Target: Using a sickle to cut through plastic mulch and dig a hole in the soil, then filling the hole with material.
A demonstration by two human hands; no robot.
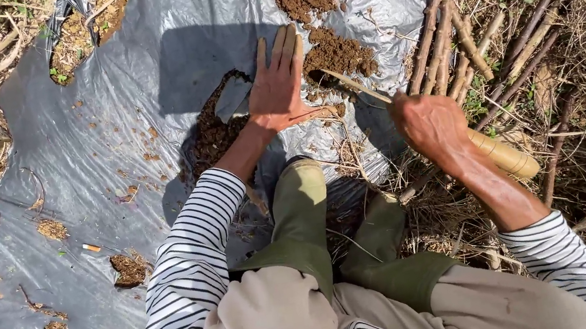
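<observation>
Green rubber boots [301,217] squat over grey plastic mulch [111,137]; left hand [277,85] presses flat, fingers spread, beside the torn planting hole [214,130], while right hand [430,124] clasps a wooden-handled knife [496,153] near cut stems [445,41].

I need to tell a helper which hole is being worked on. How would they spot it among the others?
Start from the grey plastic sheet covering the ground. Several soil-filled holes are cut in it; the one meant, the torn hole, lies just beyond the green boots. Unlike the others, the left hand lies flat at its edge.
</observation>
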